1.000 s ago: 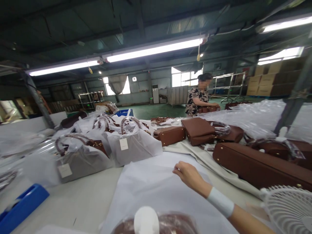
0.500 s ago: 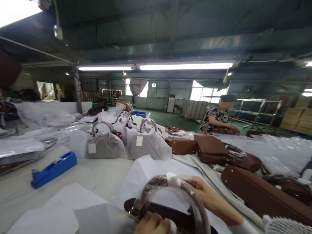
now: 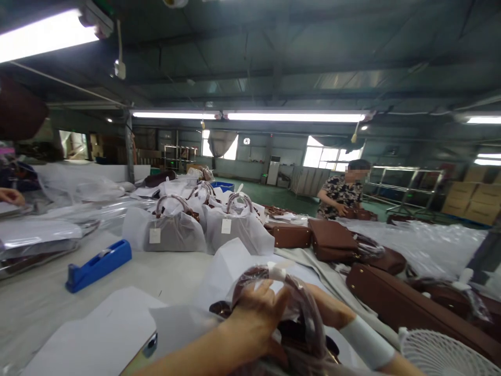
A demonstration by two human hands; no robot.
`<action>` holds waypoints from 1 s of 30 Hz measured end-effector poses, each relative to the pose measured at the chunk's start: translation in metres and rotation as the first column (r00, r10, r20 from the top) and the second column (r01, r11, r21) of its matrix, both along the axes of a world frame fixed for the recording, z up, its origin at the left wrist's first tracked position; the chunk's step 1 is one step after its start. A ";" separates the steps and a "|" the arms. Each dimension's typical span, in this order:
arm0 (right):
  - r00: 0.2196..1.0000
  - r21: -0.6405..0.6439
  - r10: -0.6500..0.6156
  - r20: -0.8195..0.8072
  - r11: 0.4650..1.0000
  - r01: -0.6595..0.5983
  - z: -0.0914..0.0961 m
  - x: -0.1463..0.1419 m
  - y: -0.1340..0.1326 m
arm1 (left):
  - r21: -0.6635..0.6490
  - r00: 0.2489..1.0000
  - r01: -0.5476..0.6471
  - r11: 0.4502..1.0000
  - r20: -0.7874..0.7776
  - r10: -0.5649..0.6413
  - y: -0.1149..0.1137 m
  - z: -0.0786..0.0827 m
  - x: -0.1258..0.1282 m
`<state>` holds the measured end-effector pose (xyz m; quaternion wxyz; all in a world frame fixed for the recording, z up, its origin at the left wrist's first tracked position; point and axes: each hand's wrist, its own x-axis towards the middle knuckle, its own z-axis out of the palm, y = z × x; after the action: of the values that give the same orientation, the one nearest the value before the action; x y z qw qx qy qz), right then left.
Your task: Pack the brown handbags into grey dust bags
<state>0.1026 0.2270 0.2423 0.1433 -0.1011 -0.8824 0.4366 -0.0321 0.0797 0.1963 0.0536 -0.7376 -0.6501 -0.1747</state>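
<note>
A brown handbag (image 3: 291, 334) stands at the bottom centre, its arched handles (image 3: 313, 318) wrapped in clear plastic with a white band at the top. My left hand (image 3: 258, 310) reaches across the handles with its fingers bent inward at the bag's opening; what they close on is hidden. My right hand (image 3: 326, 305) is behind the right side of the handles, its fingers mostly covered by them. White paper (image 3: 230, 261) lies behind the bag, and another white sheet (image 3: 94, 334) is to its left.
A blue tape dispenser (image 3: 99, 263) sits on the left. Wrapped, tagged handbags (image 3: 238, 230) stand behind; unwrapped brown bags (image 3: 415, 303) lie right, near a white plastic basket (image 3: 442, 352). A co-worker (image 3: 344, 190) handles a bag across the table. Another person's hand (image 3: 11, 197) shows far left.
My left hand has moved up from the bag's near edge to the handles. My right hand has shifted lower behind the handles. The view has turned slightly left.
</note>
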 end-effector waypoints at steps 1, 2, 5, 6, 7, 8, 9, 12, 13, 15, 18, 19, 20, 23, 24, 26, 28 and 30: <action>1.000 0.018 -0.019 0.024 1.000 0.019 0.007 0.004 0.001 | -0.048 1.000 -0.017 0.999 -0.007 0.017 0.001 0.004 0.001; 0.998 0.019 -0.048 0.048 0.999 0.048 0.015 0.008 0.002 | -0.076 0.999 -0.036 0.996 -0.030 0.034 0.001 0.007 0.001; 0.974 0.011 -0.221 0.052 0.975 0.221 0.045 0.031 -0.001 | -0.090 0.991 -0.093 0.992 -0.101 0.084 0.001 0.008 0.002; 0.956 0.032 -0.293 0.007 0.956 0.293 0.055 0.042 -0.006 | -0.093 0.989 -0.108 0.990 -0.107 0.097 0.002 0.007 0.003; 0.931 0.075 -0.360 -0.061 0.928 0.364 0.062 0.054 -0.013 | -0.102 0.988 -0.122 0.987 -0.108 0.111 0.002 0.007 0.003; 0.899 0.137 -0.413 -0.147 0.891 0.432 0.065 0.065 -0.024 | -0.116 0.987 -0.134 0.984 -0.106 0.122 0.003 0.008 0.003; 0.877 0.213 -0.424 -0.226 0.857 0.469 0.064 0.075 -0.038 | -0.129 0.986 -0.139 0.982 -0.105 0.126 0.004 0.010 0.003; 0.914 0.491 -0.220 -0.342 0.787 0.373 0.030 0.083 -0.083 | -0.166 0.987 -0.116 0.979 -0.127 0.096 0.004 0.018 -0.001; 0.920 0.584 -0.076 -0.385 0.751 0.307 0.010 0.078 -0.095 | -0.179 0.988 -0.093 0.979 -0.138 0.069 0.005 0.020 -0.005; 0.902 0.723 0.086 -0.423 0.632 0.278 -0.032 0.063 -0.109 | -0.205 0.987 -0.027 0.978 -0.163 -0.007 0.006 0.024 -0.014; 0.926 0.821 0.075 -0.369 0.494 0.287 -0.079 0.039 -0.108 | -0.237 0.970 0.068 0.969 -0.210 -0.119 0.014 0.025 -0.028; 0.932 0.843 0.063 -0.356 0.453 0.291 -0.088 0.034 -0.104 | -0.237 0.965 0.085 0.968 -0.222 -0.139 0.017 0.025 -0.032; 0.932 0.859 0.059 -0.357 0.412 0.303 -0.094 0.029 -0.099 | -0.228 0.961 0.096 0.969 -0.231 -0.150 0.022 0.025 -0.035; 0.926 0.884 0.057 -0.373 0.323 0.336 -0.099 0.024 -0.088 | -0.166 0.957 0.118 0.979 -0.245 -0.157 0.030 0.027 -0.041; 0.923 0.886 0.056 -0.381 0.308 0.347 -0.099 0.024 -0.086 | -0.142 0.955 0.129 0.981 -0.250 -0.161 0.030 0.028 -0.041; 0.919 0.888 0.052 -0.390 0.285 0.361 -0.099 0.026 -0.084 | -0.103 0.947 0.160 0.982 -0.264 -0.182 0.023 0.027 -0.039; 0.921 0.891 0.049 -0.386 0.277 0.359 -0.099 0.027 -0.085 | -0.081 0.935 0.195 0.978 -0.284 -0.210 0.009 0.020 -0.035; 0.927 0.892 0.046 -0.372 0.292 0.344 -0.100 0.028 -0.088 | -0.073 0.920 0.231 0.970 -0.307 -0.242 -0.009 0.006 -0.032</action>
<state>0.1310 0.1391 0.1421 0.3598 -0.0066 -0.9171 -0.1716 -0.0636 0.0711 0.2025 0.1216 -0.8298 -0.5424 -0.0490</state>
